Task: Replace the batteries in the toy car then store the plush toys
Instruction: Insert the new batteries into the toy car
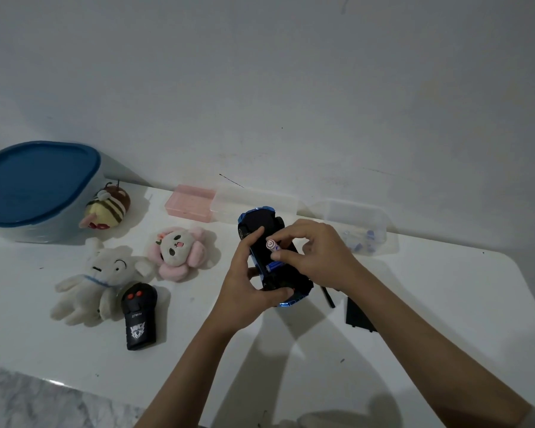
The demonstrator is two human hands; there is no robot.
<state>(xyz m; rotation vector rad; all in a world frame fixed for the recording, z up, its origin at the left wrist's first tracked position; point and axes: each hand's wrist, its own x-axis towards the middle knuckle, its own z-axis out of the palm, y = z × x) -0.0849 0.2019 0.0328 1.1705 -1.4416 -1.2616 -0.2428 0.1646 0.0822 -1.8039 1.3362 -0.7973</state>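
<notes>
At desk (pixel 414 304) centre, head view: toy car (pixel 272 257) held belly-up, underside compartment open, one blue battery (pixel 275 267) seated inside. Left hand (pixel 244 282) wrapped round the car's near-left flank, thumb at the near end, forefinger along the chassis; grasping the car, steadying it. Right hand (pixel 315 257) pinched on a second battery (pixel 273 244), thumb and forefinger closed round its barrel, remaining fingers loosely curled, white end cap tilted up toward the camera, other end low at the compartment. Whether leaving or entering, not determinable.

Judged step: battery exchange at the car, plush storage not begun. Recommended handling: keep the car level and firmly braced; match terminal marks before pressing; seat the spring end first, then push the cell flat beside the blue one; avoid levering against the seated cell.

Just right of the car: flat black panel (pixel 357 316), presumably the compartment cover, and a dark slim tool (pixel 328 296), type unclear. Beyond-right of the car: clear box (pixel 360 225) with small items, contents indistinct. Left of the car: pink plush (pixel 179 251), white plush (pixel 96 279), bee plush (pixel 107 205), black remote (pixel 139 316) touching the white plush. Far left of the car: lidded blue tub (pixel 34 186), closed.
</notes>
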